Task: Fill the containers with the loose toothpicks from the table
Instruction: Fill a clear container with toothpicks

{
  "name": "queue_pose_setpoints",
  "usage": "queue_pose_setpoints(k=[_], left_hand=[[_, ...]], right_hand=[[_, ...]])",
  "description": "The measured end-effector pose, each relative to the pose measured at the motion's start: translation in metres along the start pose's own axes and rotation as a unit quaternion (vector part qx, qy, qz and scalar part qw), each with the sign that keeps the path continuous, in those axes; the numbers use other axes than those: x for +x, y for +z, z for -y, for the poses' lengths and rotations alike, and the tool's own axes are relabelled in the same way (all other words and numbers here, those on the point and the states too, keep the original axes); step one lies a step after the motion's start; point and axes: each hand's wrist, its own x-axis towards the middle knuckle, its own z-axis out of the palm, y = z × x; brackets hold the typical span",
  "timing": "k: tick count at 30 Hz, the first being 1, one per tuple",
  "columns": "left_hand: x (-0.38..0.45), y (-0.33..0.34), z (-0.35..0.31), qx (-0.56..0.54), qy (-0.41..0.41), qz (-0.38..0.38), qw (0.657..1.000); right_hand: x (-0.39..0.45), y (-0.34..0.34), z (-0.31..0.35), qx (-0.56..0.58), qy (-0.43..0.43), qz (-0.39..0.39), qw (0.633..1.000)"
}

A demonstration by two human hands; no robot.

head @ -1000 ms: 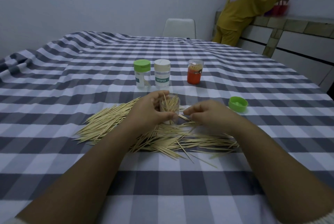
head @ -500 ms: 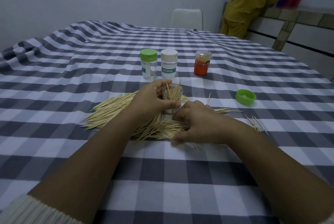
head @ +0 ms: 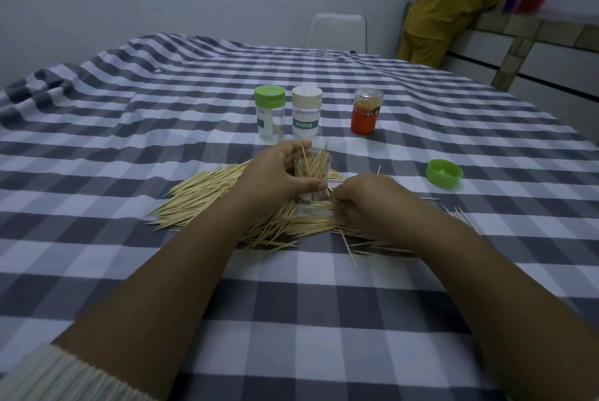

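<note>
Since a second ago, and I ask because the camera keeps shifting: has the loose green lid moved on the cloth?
No. The loose green lid lies on the same white check, right of and nearer than the orange container.

— Cloth (head: 162,102) across the frame: grey and white checks. Pile of toothpicks (head: 207,193) at centre: pale straw yellow.

— Above centre, three jars: clear with lime green cap (head: 270,114), clear with cream cap and teal label lettered white (head: 306,112), clear with orange-red lower half (head: 366,111).

— Right of centre, loose cap (head: 444,173): lime green too. Lower left corner, sleeve cuff (head: 64,374): ribbed cream.

— Upper right, clothing on a person (head: 447,8): mustard yellow. Chair back (head: 337,32) at top centre: white.
</note>
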Motion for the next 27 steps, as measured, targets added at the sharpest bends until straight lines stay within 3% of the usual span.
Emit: queue_pose_setpoints(k=[5, 9, 11, 16, 19, 23, 27], left_hand=[[-0.001, 0.001, -0.001, 0.0, 0.004, -0.007, 1.0], [-0.002, 0.003, -0.001, -0.024, -0.003, -0.009, 1.0], [-0.002, 0.004, -0.002, -0.03, -0.002, -0.012, 0.999], [-0.001, 0.009, 0.001, -0.026, 0.0, -0.011, 1.0], [0.0, 0.012, 0.002, -0.046, -0.002, 0.001, 0.999], [0.001, 0.016, 0.002, -0.055, -0.002, 0.018, 0.998], [-0.001, 0.018, -0.001, -0.047, 0.008, 0.022, 0.999]], right_hand=[[-0.006, -0.01, -0.016, 0.243, 0.06, -0.003, 0.968], [-0.005, -0.01, -0.027, 0.367, 0.088, -0.083, 0.922], [-0.002, -0.008, -0.027, 0.44, 0.101, -0.153, 0.879], [0.002, -0.006, -0.018, 0.617, 0.12, -0.274, 0.728], [0.007, -0.005, -0.011, 0.651, 0.113, -0.323, 0.678], [0.015, -0.003, -0.004, 0.681, 0.096, -0.328, 0.648], [0.018, 0.005, -0.001, 0.665, 0.089, -0.297, 0.679]])
